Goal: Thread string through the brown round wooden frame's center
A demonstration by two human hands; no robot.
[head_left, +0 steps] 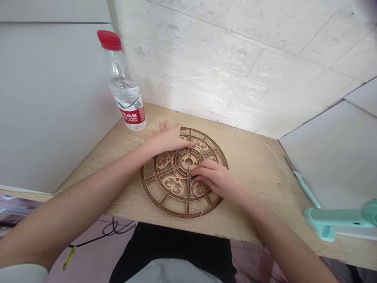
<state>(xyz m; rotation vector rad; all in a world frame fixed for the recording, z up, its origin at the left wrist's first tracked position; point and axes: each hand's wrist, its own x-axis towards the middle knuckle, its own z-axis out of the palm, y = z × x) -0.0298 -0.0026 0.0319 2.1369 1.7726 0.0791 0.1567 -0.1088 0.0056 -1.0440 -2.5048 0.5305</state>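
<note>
The left hand (167, 138) and right hand (213, 177) touch a fretted wooden wheel (173, 185).

One head-worn view looks forward and down, close over the left hand (169, 138) and right hand (213, 179) on the bench (259, 184), with the wall (224, 67) at twelve o'clock

A light wood-grain desk (259, 177) carries a fretwork wooden disc (173, 206) near its middle. A capped water bottle (128, 98) stands toward the back corner, and a mint-handled knife (306, 188) and a mint-green tool (319, 225) lie at right.

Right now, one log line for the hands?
left hand: on round fretwork wooden disc | right hand: at central hub, by thin red wires
</note>
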